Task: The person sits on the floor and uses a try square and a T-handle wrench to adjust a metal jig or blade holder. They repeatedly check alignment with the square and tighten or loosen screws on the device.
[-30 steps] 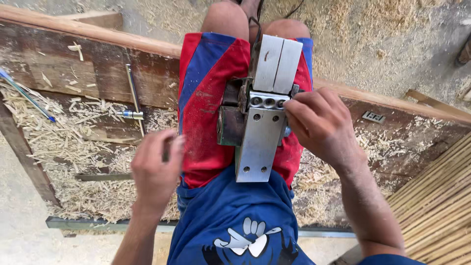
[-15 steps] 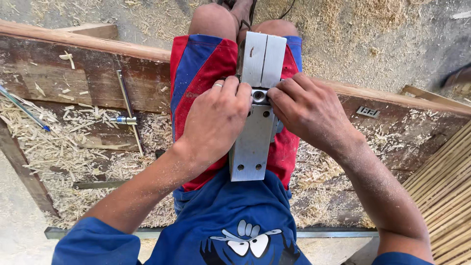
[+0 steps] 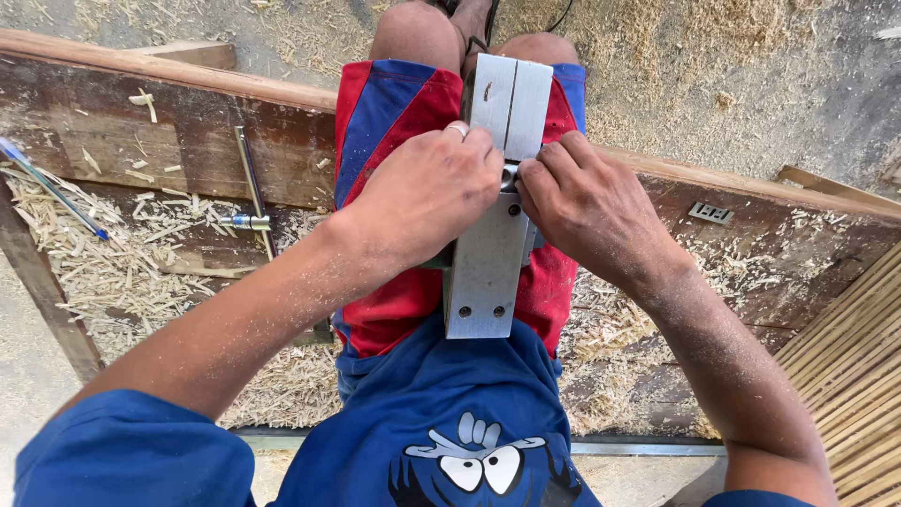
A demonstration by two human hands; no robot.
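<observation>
Right, you've got the power planer (image 3: pixel 488 253) upside down across your lap, its flat metal sole facing up, long axis running 12 to 6 o'clock. Your left hand (image 3: pixel 427 192) sits on top at about 10 o'clock of the planer's middle, fingers curled down over the gap in the sole; can't tell if it's pinching anything under there, the knuckles hide it. Your right hand (image 3: pixel 587 211) comes in from 3 o'clock, fingertips (image 3: pixel 535 174) pressed together right at that same gap, touching the left hand's fingers; whatever they grip is too small to make out. Both hands meet at the blade slot area, approx the planer's centre.

Two screws (image 3: pixel 479 312) show at the sole's 6 o'clock end, just above your blue shirt (image 3: pixel 450 422). Red-and-blue shorts (image 3: pixel 385 113) under the tool. Behind your knees, at 12 o'clock, a worn wooden bench (image 3: pixel 169 141) runs left to right, littered w/ wood shavings (image 3: pixel 103 263). A thin metal rod (image 3: pixel 251 188) lies on it at 9 o'clock, and a blue pen-like stick (image 3: pixel 52 190) farther left. Bamboo slats (image 3: pixel 849 366) stacked at 4 o'clock, well apart from the hands
</observation>
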